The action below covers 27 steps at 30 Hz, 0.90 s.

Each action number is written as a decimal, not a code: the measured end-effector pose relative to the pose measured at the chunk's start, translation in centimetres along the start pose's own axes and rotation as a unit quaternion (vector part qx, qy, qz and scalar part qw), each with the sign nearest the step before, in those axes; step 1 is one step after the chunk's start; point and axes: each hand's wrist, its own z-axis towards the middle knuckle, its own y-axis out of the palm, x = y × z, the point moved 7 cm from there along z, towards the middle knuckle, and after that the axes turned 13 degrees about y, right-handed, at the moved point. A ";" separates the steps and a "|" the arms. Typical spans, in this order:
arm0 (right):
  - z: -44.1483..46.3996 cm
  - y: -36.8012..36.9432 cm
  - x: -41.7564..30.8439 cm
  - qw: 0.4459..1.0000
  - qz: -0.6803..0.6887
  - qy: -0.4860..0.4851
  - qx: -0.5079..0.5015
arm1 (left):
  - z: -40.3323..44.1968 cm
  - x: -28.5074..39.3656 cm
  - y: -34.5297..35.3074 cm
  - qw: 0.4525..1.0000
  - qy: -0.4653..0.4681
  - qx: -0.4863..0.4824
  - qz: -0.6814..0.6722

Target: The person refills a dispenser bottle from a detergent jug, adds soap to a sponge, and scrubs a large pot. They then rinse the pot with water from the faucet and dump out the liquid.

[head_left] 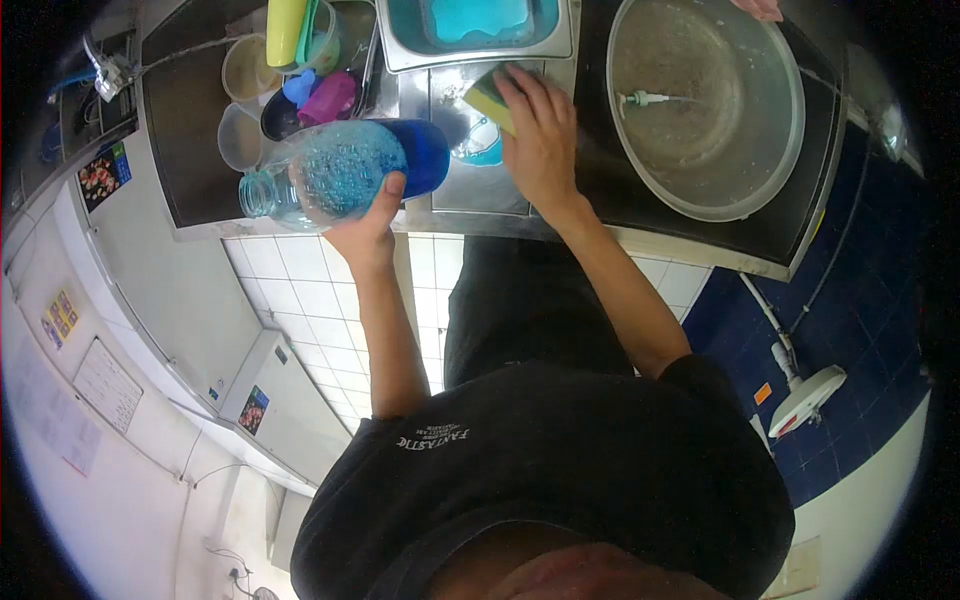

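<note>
My left hand is closed around a clear bottle, its thumb along the near side. The bottle lies tilted almost on its side, with its open neck to the left. Deep blue liquid fills the base end and bluish foam the middle. My right hand grips a yellow sponge with a darker side, over the metal surface. Just below the sponge, a blue puddle with whitish suds shows on the metal. Part of the sponge is hidden under my fingers.
A steel pan with light-blue liquid stands ahead. At the right is a large round basin with a pump nozzle inside. Plastic cups, a magenta item and a yellow-green bottle crowd the left.
</note>
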 end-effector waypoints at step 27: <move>-3.7 2.5 -3.9 0.966 0.059 -0.183 -0.171 | -0.7 -0.6 -0.7 1.000 0.001 0.006 0.004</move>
